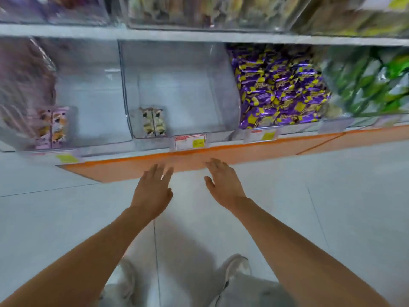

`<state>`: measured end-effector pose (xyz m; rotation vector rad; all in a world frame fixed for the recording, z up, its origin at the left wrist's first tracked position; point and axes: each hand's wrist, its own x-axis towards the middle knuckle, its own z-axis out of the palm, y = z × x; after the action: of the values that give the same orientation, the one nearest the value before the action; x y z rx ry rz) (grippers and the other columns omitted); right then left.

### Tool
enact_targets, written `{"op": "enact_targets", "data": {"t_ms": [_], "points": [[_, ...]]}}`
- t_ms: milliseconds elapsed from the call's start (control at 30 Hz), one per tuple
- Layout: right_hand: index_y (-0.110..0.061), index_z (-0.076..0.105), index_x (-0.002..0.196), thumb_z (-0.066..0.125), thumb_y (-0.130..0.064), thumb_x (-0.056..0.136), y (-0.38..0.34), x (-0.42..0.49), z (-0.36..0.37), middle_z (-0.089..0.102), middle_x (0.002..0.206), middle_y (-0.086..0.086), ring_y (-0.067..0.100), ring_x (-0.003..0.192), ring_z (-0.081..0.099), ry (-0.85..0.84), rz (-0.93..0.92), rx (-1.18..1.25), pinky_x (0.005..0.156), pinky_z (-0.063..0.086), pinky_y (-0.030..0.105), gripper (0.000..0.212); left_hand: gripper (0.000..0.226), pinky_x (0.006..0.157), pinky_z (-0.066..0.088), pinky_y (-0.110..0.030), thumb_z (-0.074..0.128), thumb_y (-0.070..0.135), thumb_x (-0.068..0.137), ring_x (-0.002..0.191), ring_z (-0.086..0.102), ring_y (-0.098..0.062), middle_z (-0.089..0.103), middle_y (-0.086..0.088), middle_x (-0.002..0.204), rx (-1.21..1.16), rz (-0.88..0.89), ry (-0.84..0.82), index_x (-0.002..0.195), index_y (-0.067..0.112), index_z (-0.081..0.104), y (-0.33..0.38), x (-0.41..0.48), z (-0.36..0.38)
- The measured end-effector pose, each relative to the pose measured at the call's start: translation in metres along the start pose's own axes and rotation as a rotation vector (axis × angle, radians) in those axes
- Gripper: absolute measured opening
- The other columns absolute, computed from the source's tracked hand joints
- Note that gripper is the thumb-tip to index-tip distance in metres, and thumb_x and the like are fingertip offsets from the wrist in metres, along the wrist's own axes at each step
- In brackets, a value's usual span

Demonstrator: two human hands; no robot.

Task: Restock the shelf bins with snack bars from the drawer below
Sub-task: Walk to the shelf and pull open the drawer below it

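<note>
A pale grey tiled floor [332, 207] runs under the person up to a store shelf unit, whose foot is an orange panel [265, 149] crossed by thin seams. Both arms reach forward. The left hand [155, 187] and right hand [223, 182] are side by side and apart, fingers straight and slightly spread, grasping nothing. Their fingertips lie over the near edge of the orange panel (contact cannot be judged through the motion blur).

Just beyond the fingertips, a red-and-yellow price label [190, 141] hangs on the shelf lip. Above it is a clear plastic bin [188, 85], nearly bare, with two snack bars [153, 122] upright in its front left corner, beyond and a little left of the left fingers. Further left, a second clear bin [93, 89] has two pink-wrapped bars [53, 127] at its front. Beyond and right of the right fingers, a bin is heaped with purple-and-yellow wrapped snacks [281, 89], and next to it are green packets [376, 85]. The bins on the shelf above are too blurred to read.

Behind the wrists, two pale shoes [236, 269] stand on the tiles.
</note>
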<state>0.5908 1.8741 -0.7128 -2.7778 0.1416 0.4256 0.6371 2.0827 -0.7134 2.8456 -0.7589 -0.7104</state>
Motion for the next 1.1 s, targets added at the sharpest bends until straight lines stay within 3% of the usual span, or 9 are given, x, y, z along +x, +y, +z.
{"op": "enact_targets", "data": {"t_ms": [100,200,300,433,633,867,933,1000,1100], "points": [[-0.011,0.038,0.146,0.056,-0.018,0.091,0.020,0.027,0.044,0.039,0.150,0.014,0.033,0.138,0.037,0.151,-0.079,-0.010,0.111,0.033,0.042,0.059,0.075,0.115,0.022,-0.051,0.069,0.015,0.081,0.143,0.027,-0.040,0.031,-0.021,0.154,0.051,0.010,0.219,0.147,0.002,0.036,-0.018,0.031,0.049],[-0.008,0.032,0.148,0.052,-0.020,0.084,0.028,0.045,0.077,0.036,0.151,0.020,0.038,0.142,0.029,0.278,-0.127,-0.010,0.114,0.029,0.048,0.068,0.091,0.116,0.018,-0.051,0.075,0.017,0.071,0.139,0.031,-0.042,0.037,-0.024,0.149,0.135,-0.020,0.359,0.148,-0.004,0.032,-0.035,0.051,0.081],[-0.009,0.023,0.153,0.052,-0.025,0.087,0.033,0.056,0.095,0.026,0.156,0.022,0.038,0.147,0.017,0.311,-0.121,-0.035,0.118,0.019,0.050,0.074,0.099,0.119,0.004,-0.051,0.073,0.017,0.071,0.145,0.022,-0.039,0.028,-0.020,0.156,0.187,-0.012,0.455,0.153,0.000,0.020,-0.046,0.060,0.097],[-0.012,0.013,0.156,0.053,-0.033,0.089,0.037,0.063,0.110,0.020,0.160,0.015,0.034,0.149,0.011,0.329,-0.075,-0.124,0.119,0.014,0.053,0.080,0.105,0.120,0.000,-0.054,0.069,0.025,0.076,0.150,0.007,-0.031,0.014,-0.012,0.162,0.240,-0.037,0.443,0.155,0.006,0.001,-0.051,0.062,0.109],[-0.013,0.020,0.155,0.061,-0.038,0.086,0.034,0.068,0.111,0.035,0.152,0.012,0.035,0.144,0.025,0.377,-0.030,-0.188,0.117,0.016,0.054,0.084,0.105,0.118,0.012,-0.060,0.072,0.026,0.074,0.150,0.008,-0.033,0.018,-0.013,0.161,0.210,-0.048,0.452,0.155,0.005,0.009,-0.048,0.067,0.116],[-0.013,0.020,0.155,0.044,-0.045,0.083,0.033,0.046,0.127,0.032,0.153,0.013,0.034,0.146,0.021,0.406,-0.026,-0.135,0.113,0.021,0.054,0.083,0.113,0.118,0.006,-0.061,0.076,0.030,0.070,0.149,0.010,-0.035,0.019,-0.014,0.160,0.215,-0.037,0.490,0.156,0.006,0.008,-0.042,0.050,0.134],[-0.013,0.023,0.154,0.039,-0.047,0.081,0.033,0.033,0.126,0.033,0.152,0.013,0.034,0.144,0.023,0.391,-0.023,-0.132,0.112,0.022,0.052,0.082,0.114,0.118,0.003,-0.061,0.078,0.032,0.069,0.149,0.009,-0.034,0.019,-0.014,0.160,0.235,-0.026,0.484,0.156,0.006,0.008,-0.041,0.039,0.138],[-0.012,0.040,0.145,0.040,-0.045,0.081,0.030,0.019,0.117,0.046,0.140,0.012,0.035,0.133,0.040,0.444,-0.056,-0.115,0.107,0.030,0.049,0.072,0.112,0.118,0.003,-0.059,0.078,0.032,0.069,0.148,0.012,-0.034,0.023,-0.015,0.159,0.246,-0.022,0.478,0.155,0.006,0.012,-0.038,0.026,0.140],[-0.011,0.060,0.119,0.052,-0.036,0.082,0.018,0.003,0.097,0.058,0.113,0.009,0.031,0.103,0.056,0.705,-0.184,-0.094,0.088,0.041,0.042,0.046,0.096,0.118,0.017,-0.056,0.076,0.022,0.068,0.137,0.035,-0.038,0.042,-0.018,0.146,0.236,0.051,0.573,0.150,0.002,0.031,-0.031,0.005,0.135]]}}
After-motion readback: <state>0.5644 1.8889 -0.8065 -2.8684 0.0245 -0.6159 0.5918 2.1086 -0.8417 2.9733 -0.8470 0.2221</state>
